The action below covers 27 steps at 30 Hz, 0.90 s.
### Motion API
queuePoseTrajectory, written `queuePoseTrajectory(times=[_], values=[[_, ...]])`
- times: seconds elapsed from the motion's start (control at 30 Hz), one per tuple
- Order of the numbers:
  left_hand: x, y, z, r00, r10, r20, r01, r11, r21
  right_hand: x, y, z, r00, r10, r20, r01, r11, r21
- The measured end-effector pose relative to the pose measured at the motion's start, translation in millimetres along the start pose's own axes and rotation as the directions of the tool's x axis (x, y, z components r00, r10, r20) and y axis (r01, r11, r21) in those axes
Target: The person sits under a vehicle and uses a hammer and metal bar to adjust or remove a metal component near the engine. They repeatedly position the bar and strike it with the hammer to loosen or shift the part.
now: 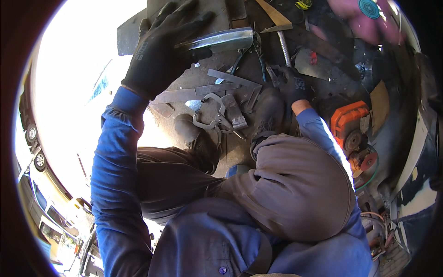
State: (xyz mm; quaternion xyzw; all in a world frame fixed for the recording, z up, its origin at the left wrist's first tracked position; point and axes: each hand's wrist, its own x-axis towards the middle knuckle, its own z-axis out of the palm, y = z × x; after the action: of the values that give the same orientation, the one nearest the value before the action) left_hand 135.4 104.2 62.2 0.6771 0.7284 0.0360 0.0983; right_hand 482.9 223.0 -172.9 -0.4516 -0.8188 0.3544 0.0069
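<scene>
My left hand, in a black glove, has its fingers stretched and spread over a flat dark metal sheet. A shiny bent metal strip passes between its fingers and thumb, touching the glove. Blue-handled pliers stand at the strip's right end. Lower right of them, my right hand, also gloved, is closed; what is in its fingers is too dark to name. A silver ribbed rod runs down to that hand. Between my boots lie a C-shaped locking clamp and a flat steel angle piece.
An orange power machine with round discs sits to the right. Beside it leans a brown board. A pink object with a teal disc is at the far right. My left boot and right boot flank the metal pieces.
</scene>
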Motion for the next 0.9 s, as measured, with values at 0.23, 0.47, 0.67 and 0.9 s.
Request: queuePoseTrajectory(times=[0.23, 0.47, 0.67, 0.9], values=[[4.8, -8.4, 12.7, 0.982, 0.086, -0.168, -0.099, 0.992, -0.072, 45.8, -16.2, 24.7, 1.0, 0.005, 0.019, -0.005, 1.0, -0.003], [4.2, 7.7, -7.6, 0.999, -0.026, 0.034, 0.024, 0.999, 0.036, 50.4, -17.0, 19.1, 0.999, 0.027, 0.027, -0.028, 0.998, 0.05], [1.0, 0.5, 3.0, 1.0, -0.014, -0.005, 0.014, 1.0, 0.028, 16.9, -16.0, 17.7, 0.997, -0.041, 0.068, 0.036, 0.996, 0.081], [-0.4, -11.6, 14.7, 0.983, 0.08, -0.166, -0.091, 0.994, -0.065, -45.8, -59.4, 54.7, 0.382, -0.825, 0.417, 0.868, 0.475, 0.145]])
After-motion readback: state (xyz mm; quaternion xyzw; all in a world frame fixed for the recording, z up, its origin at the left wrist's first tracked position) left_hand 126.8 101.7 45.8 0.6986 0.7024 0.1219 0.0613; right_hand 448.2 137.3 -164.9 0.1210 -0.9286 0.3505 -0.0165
